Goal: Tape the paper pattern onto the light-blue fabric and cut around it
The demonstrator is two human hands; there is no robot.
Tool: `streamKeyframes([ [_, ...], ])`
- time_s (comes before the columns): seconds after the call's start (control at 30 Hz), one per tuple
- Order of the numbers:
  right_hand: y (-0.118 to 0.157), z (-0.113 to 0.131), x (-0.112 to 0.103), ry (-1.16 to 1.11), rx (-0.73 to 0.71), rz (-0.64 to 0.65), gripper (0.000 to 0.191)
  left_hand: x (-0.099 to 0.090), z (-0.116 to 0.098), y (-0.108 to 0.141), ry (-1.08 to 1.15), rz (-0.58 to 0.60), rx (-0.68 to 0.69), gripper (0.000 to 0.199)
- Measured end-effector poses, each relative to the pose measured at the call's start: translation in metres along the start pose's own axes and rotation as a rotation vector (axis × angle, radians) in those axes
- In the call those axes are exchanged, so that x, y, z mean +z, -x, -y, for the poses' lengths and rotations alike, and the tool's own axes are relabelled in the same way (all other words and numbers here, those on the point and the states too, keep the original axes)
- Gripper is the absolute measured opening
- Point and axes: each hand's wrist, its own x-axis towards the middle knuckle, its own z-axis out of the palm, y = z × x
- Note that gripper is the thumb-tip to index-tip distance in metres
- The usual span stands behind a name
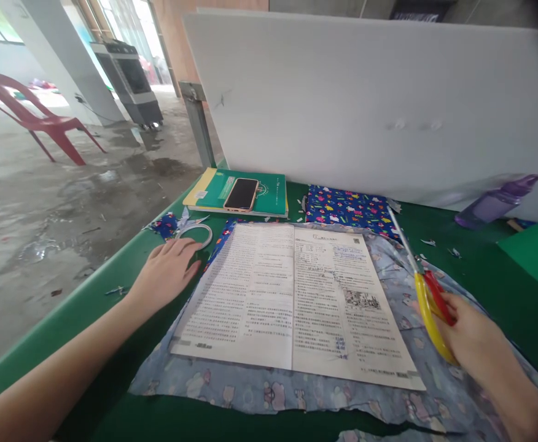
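Observation:
Printed paper, with a fold down its middle, lies flat on grey-blue patterned cloth. Left of the paper, my left hand rests at a roll of clear tape, its fingers on the near edge of the ring; the fingertips are partly hidden. At the right, my right hand holds scissors with yellow and red handles. The blades point away, over the cloth's right part, and look closed. Dark blue patterned cloth lies behind the paper.
Books with a phone on top lie at the back left of the green table. A white board stands behind. A purple bottle leans at the right. Scraps lie about. A red chair stands beyond.

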Motion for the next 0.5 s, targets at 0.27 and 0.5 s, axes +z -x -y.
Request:
streamKeyframes([
  [0.27,0.007,-0.013,-0.007,0.182,-0.041,-0.091,0.018,0.014,-0.024,0.015,0.172,0.016,-0.023,0.048],
  [0.5,0.002,-0.020,-0.023,0.275,0.152,-0.133,0.030,0.021,-0.028,0.019,0.472,0.094,-0.114,0.069],
])
